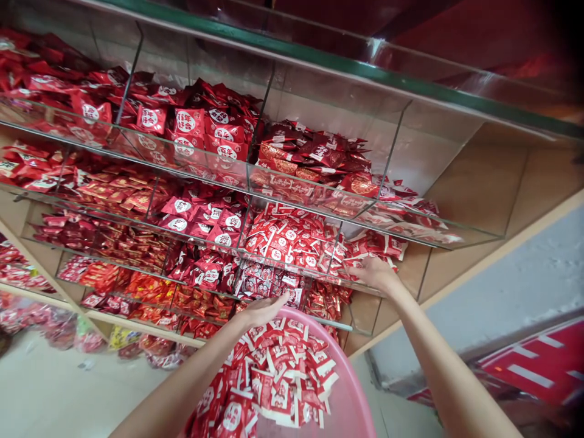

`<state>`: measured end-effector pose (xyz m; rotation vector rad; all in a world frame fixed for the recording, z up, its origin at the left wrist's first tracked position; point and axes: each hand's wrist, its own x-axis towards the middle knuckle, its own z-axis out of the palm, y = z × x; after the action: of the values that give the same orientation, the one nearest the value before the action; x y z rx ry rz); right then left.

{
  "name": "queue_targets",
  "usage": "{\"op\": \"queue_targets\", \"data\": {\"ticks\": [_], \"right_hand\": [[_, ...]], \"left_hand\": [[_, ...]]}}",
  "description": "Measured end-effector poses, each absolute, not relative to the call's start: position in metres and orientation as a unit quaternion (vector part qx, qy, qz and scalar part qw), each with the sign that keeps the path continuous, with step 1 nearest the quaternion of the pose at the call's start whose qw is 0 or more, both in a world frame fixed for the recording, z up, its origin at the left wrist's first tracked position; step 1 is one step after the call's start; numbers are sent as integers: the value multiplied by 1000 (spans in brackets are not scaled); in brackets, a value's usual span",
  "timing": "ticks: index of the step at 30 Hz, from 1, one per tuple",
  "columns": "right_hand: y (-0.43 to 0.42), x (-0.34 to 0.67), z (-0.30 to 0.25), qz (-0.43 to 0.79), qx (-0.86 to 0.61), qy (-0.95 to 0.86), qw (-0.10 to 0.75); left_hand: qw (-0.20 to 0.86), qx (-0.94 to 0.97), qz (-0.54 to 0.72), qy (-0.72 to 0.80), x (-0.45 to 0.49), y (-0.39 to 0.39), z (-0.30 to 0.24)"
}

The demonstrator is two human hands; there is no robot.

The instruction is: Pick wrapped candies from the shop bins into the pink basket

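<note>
Shelved red-and-white packets [376, 243] lie at 12 o'clock from the nearer right hand [376, 272]; left hand [261, 311] beside pink tub [357, 378]; I cannot tell whether either's fingers grip.

From above, the head camera is facing forward and down over the tub [350, 395] toward the shelves [347, 109] close by.

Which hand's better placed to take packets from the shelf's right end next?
Probably your right hand: it reaches by the red packets at that end, while your left hand is lower, near the pink basin.
</note>
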<state>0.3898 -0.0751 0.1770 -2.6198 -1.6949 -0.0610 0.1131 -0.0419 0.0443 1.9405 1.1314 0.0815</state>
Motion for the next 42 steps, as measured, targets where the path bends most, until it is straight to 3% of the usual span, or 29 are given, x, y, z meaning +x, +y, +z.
{"op": "queue_targets", "data": {"ticks": [12,20,23,26,32,42], "right_hand": [[-105,393,198,30,-791,-578,199],[-144,364,207,53,-745,-624,231],[-160,328,186,95,-682,-695,207],[-175,292,144,105,-634,-755,130],[-196,262,66,7,-606,-795,-16],[-212,250,36,-101,-589,-802,-20]], "left_hand": [[437,781,25,446,112,-42,39],[449,776,33,442,112,-40,32],[446,780,34,437,112,-40,33],[444,781,39,437,113,-42,36],[437,787,49,433,113,-45,43],[426,803,36,416,113,-42,40]]}}
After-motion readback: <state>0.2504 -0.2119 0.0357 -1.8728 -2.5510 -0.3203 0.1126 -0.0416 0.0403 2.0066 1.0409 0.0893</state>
